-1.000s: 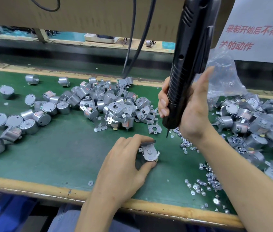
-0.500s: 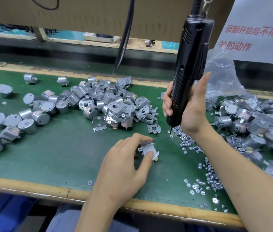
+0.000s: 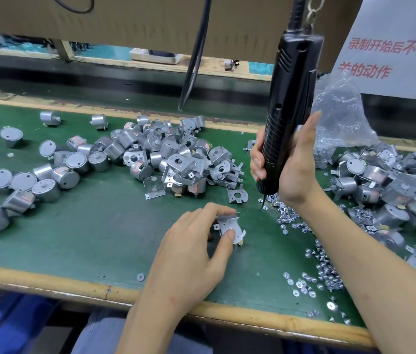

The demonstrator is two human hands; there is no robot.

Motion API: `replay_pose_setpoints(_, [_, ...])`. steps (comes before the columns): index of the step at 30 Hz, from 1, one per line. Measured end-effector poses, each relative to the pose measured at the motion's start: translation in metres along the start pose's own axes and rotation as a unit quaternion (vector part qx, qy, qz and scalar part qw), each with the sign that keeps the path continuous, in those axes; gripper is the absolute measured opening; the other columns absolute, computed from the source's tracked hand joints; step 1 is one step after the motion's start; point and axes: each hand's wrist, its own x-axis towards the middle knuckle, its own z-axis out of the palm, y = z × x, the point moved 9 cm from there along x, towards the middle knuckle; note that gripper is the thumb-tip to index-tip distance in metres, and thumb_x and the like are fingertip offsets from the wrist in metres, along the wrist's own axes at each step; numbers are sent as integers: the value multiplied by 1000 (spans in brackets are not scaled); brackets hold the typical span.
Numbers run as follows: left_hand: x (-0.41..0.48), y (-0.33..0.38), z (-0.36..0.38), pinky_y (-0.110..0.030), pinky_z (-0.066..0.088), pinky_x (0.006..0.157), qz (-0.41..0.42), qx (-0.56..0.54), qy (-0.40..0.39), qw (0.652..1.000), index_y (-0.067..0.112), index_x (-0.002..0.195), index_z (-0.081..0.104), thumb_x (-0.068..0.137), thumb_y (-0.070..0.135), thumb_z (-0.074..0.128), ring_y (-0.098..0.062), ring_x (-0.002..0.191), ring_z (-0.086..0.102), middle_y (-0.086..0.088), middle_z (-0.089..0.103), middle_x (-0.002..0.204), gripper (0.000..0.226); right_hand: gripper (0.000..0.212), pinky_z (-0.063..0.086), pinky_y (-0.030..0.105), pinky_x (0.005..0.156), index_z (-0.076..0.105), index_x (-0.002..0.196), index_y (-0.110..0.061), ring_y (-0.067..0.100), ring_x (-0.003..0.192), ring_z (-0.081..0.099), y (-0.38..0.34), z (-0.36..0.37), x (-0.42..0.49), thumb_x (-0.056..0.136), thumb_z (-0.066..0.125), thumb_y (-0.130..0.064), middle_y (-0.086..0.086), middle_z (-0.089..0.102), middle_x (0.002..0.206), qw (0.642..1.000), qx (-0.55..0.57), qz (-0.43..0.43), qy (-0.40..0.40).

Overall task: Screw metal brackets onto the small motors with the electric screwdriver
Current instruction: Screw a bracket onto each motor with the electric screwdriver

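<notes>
Held the left grip [image 3: 191,251] palm down, low over the green counter [image 3: 87,238], forearm entering from the near edge. Pinched a bracket [image 3: 226,222] between thumb and curled fingers, thumb tip pressed on its flat face, forefinger arched over its far edge. Held that bracket flat side up near the middle of the counter, small tabs jutting left and right. Could not make out anything beneath it, hidden by plate and fingers.

Slanted the right forearm up from the lower right to the right grip [image 3: 296,169], raised above the counter. Wrapped that grip round the ribbed lower end of the screwdriver [image 3: 291,98], fingers curled about its left side, thumb laid straight up along the body.

Held the screwdriver nearly upright, long axis leaning a little right at the top, under a chain [image 3: 313,11], bit pointed down and slightly left at the counter. Poised the bit tip at the left fringe of the scattered screws [image 3: 286,215], beyond and right of the pinched bracket, apart from it. Could not tell whether touching a screw.

Worked between motors [image 3: 166,154] heaped behind the left grip, with a loose bracket [image 3: 237,195] at their near edge, and a second heap [image 3: 380,185] at the right beside a clear bag [image 3: 339,118].
</notes>
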Motion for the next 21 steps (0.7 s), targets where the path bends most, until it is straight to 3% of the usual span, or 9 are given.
replay_pose_setpoints(8, [-1, 4, -1, -7, 35, 80, 14, 13, -7, 1000, 43, 117, 54, 83, 48, 66, 6, 93, 49, 32, 55, 98, 37, 90, 34, 29, 48, 50, 81, -8, 18, 47, 41, -4, 2, -1, 61, 48, -96, 5, 46, 59, 1000, 14, -14, -2])
replay_pose_setpoints(12, [-1, 2, 0, -4, 32, 80, 10, 20, -19, 1000, 43, 119, 54, 80, 39, 76, 8, 93, 47, 38, 50, 98, 45, 91, 33, 31, 49, 50, 81, -7, 19, 46, 41, -5, 5, -1, 61, 48, -96, 5, 46, 58, 1000, 10, -12, -10])
replay_pose_setpoints(21, [0, 1, 1, -4, 32, 80, 9, 19, -19, 1000, 42, 120, 55, 82, 34, 77, 9, 92, 47, 40, 49, 96, 44, 91, 34, 30, 49, 50, 80, -8, 19, 46, 40, -9, 2, -1, 61, 47, -97, 4, 47, 58, 1000, -3, -14, -2])
